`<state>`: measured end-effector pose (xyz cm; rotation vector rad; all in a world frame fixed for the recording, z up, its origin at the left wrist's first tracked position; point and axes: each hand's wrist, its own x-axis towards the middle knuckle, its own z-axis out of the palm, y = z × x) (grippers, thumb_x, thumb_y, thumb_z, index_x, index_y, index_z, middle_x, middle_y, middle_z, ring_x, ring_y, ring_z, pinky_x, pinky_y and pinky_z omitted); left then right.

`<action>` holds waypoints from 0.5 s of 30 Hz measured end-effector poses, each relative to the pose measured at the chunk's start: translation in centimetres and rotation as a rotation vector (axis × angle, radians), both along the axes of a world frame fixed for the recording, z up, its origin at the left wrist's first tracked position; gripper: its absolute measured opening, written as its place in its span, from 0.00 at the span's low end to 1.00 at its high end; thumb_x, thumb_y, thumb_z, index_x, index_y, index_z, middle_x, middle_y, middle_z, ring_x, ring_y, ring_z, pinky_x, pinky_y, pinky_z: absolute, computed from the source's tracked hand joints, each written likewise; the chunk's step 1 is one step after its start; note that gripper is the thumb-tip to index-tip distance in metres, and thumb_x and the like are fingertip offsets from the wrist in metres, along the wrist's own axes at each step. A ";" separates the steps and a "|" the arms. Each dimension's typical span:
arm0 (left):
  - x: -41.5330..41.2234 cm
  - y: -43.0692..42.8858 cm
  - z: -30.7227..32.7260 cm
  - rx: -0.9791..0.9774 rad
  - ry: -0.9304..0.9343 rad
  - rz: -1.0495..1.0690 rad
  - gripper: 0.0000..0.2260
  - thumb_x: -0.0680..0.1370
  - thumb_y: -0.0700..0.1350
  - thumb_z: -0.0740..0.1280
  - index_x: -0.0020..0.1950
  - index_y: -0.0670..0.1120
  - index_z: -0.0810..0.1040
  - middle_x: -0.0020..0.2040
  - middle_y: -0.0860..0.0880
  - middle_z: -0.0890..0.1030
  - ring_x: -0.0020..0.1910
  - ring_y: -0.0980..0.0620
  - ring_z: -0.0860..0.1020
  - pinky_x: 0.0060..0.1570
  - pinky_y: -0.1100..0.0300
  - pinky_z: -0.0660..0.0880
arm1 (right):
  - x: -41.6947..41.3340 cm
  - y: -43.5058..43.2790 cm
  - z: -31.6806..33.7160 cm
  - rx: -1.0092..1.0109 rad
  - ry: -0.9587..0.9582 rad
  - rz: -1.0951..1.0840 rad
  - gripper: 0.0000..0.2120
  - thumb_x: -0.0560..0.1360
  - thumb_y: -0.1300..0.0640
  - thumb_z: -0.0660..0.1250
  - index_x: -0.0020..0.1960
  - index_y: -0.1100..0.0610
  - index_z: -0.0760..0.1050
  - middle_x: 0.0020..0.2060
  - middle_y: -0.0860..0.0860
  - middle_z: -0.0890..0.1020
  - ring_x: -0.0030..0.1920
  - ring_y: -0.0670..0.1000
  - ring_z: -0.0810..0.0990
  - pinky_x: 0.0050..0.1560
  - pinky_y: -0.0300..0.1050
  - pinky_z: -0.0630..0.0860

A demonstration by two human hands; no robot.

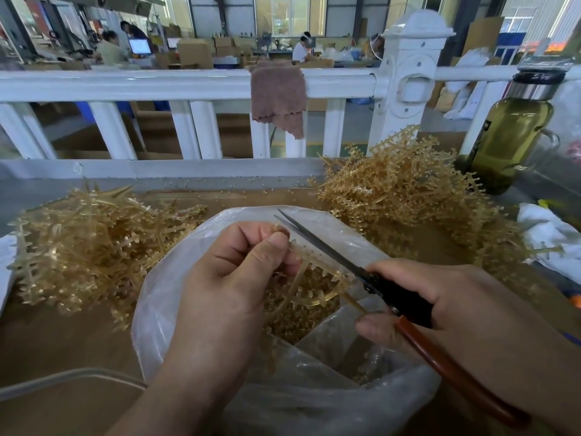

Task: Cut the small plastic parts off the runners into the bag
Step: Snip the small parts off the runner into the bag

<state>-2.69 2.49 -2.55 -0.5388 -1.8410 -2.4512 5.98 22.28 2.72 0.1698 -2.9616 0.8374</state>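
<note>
My left hand pinches one end of an amber plastic runner over the open clear plastic bag. My right hand grips scissors with red-brown handles. The blades are slightly apart and lie along the runner's upper edge, tips near my left fingertips. Several small cut amber parts lie inside the bag.
A heap of amber runners lies to the left, a second heap at the back right. A bottle of yellow-green liquid stands at the right. A white railing with a hanging brown cloth borders the brown table. White cloth lies at the right.
</note>
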 end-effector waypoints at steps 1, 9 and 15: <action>0.0 0.0 0.0 -0.008 0.006 -0.009 0.08 0.72 0.53 0.72 0.40 0.49 0.81 0.40 0.45 0.82 0.42 0.48 0.79 0.48 0.49 0.74 | 0.0 0.0 0.1 -0.002 0.004 -0.001 0.23 0.64 0.25 0.62 0.56 0.33 0.72 0.44 0.36 0.81 0.43 0.38 0.80 0.47 0.39 0.75; 0.0 0.1 -0.1 -0.057 0.008 -0.005 0.07 0.75 0.50 0.69 0.39 0.50 0.82 0.40 0.47 0.84 0.42 0.50 0.80 0.50 0.50 0.74 | 0.0 0.1 0.0 0.089 -0.016 -0.019 0.25 0.65 0.25 0.59 0.54 0.37 0.74 0.41 0.37 0.80 0.41 0.40 0.79 0.43 0.40 0.75; 0.0 0.2 0.0 -0.050 -0.003 0.007 0.07 0.74 0.50 0.70 0.38 0.51 0.83 0.39 0.47 0.84 0.42 0.51 0.81 0.49 0.54 0.77 | -0.1 0.1 -0.1 0.087 0.002 -0.019 0.23 0.65 0.27 0.61 0.52 0.40 0.76 0.39 0.40 0.81 0.40 0.42 0.78 0.41 0.41 0.74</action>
